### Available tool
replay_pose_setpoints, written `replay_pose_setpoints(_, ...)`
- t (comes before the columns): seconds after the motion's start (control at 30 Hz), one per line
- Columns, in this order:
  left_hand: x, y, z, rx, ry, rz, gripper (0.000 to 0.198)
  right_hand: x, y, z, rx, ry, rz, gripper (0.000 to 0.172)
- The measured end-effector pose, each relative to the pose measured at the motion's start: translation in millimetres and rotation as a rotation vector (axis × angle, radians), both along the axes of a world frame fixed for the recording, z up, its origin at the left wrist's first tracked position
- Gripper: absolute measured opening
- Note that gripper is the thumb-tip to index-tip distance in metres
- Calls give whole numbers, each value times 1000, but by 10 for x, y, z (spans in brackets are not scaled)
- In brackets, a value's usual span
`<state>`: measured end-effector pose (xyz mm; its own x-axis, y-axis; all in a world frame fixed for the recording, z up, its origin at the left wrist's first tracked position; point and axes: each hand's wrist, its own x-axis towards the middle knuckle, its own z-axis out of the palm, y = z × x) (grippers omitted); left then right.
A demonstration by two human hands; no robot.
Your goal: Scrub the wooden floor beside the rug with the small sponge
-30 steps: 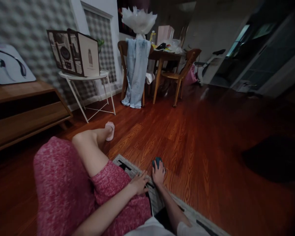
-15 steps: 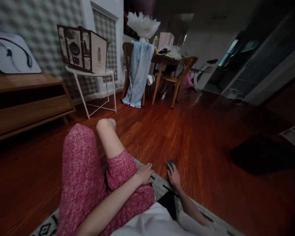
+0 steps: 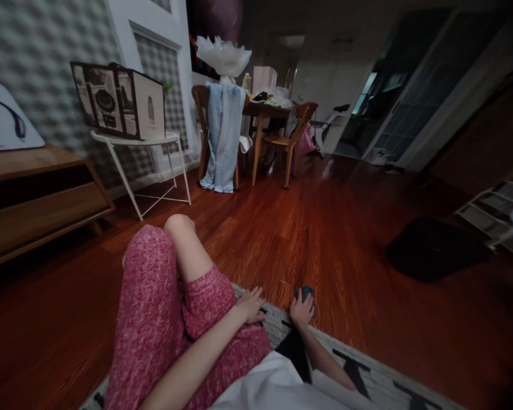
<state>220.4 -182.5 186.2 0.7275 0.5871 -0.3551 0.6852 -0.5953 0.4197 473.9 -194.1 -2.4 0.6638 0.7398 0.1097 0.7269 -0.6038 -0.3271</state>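
Seated on the grey patterned rug (image 3: pixel 370 373), I spread my left hand (image 3: pixel 250 304) flat by my thigh, probably to brace my lean, while my right hand (image 3: pixel 301 311) rests on the small dark teal object (image 3: pixel 306 292) lying on the red wooden floor (image 3: pixel 325 228) just past the rug, though I cannot tell whether it grips.

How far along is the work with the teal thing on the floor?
Nothing looks finished. In hand: the right hand rests on the teal object on the floor beside the rug; the left hand lies by the pink thigh. Left: the object is not lifted.
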Motion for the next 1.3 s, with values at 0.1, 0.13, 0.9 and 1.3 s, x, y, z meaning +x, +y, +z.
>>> replay_pose_setpoints(0.1,-14,5,3,11,14,-13,66,-380,215,33,-90,-47,162,61)
replay_pose_setpoints(0.13,-19,8,-2,10,15,-15,66,-499,278,39,-112,-65,208,60)
replay_pose_setpoints(0.9,-76,-19,63,-13,51,-10,66,850,-491,-25,-61,-113,93,58)
replay_pose_setpoints(1.3,-84,-31,83,-6,64,-10,66,-350,-59,2,29,-109,469,59)
